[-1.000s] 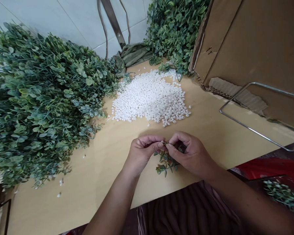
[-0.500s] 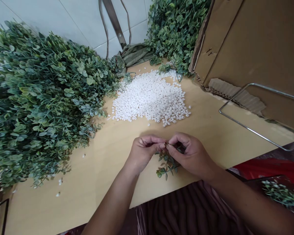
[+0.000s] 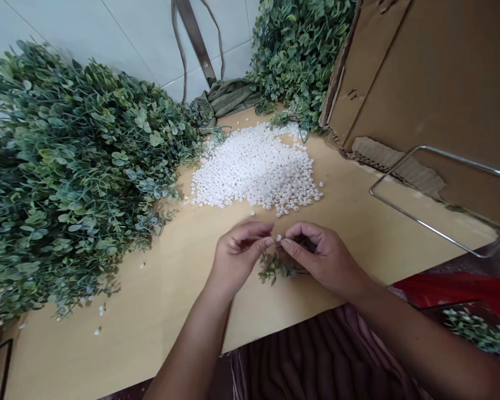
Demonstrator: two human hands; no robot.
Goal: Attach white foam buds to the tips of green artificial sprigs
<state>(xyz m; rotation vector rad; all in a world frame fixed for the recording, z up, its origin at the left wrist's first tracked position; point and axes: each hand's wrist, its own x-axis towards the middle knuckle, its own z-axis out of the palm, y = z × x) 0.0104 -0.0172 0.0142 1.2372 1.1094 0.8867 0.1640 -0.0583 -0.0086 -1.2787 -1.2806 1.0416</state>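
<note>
In the head view, my right hand point(image 3: 323, 253) is closed in a pinch on a small sprig of artificial greenery point(image 3: 275, 268), whose leaves hang below the fingers above the table. A single white bead point(image 3: 279, 238) shows at the tips of the right thumb and index finger, at the sprig's end. Just left of the bead is my left hand point(image 3: 237, 253), its thumb and index finger slightly apart with nothing visible between them. Part of the sprig's stem is hidden behind the right hand. A heap of small white beads point(image 3: 254, 166) lies beyond both hands.
Large piles of artificial greenery point(image 3: 79, 172) stand at left and, as another bunch point(image 3: 302, 61), at the back. On the right are a cardboard box point(image 3: 433, 83) and a bent metal wire frame point(image 3: 420, 219). Greenery with white tips point(image 3: 477, 330) sits below the table's right edge.
The fingertips of both hands were together; now the left fingers have parted and drawn slightly left. A white bead has come into sight at the right fingertips, and the sprig has shifted.
</note>
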